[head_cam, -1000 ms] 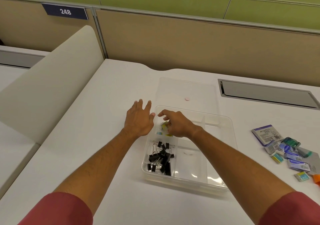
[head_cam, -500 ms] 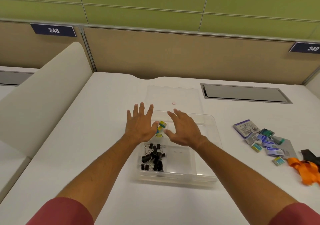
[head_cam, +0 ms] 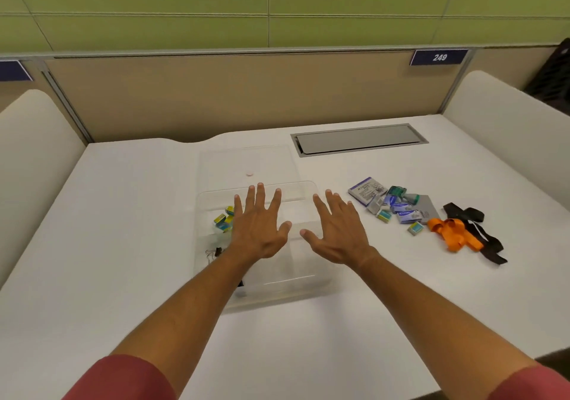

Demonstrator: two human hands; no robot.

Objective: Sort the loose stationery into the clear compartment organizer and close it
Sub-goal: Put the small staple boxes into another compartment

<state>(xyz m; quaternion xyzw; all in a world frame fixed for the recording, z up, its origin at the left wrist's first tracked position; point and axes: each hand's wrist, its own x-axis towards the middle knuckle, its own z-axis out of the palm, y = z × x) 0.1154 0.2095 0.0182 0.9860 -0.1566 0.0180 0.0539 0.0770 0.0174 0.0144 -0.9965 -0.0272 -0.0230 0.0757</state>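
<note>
Both hands hover flat over the clear compartment organizer (head_cam: 317, 279) on the white worktop (head_cam: 123, 214): left hand (head_cam: 257, 230) and right hand (head_cam: 339, 233), each grip open with fingers spread, holding nothing. Small staple boxes (head_cam: 223, 220) lie inside the organizer; loose stationery (head_cam: 391, 207) lies right of it.

Two bare forearms, short dark-red sleeves (head_cam: 120, 378) at both upper arms, no rings or watch visible
</note>
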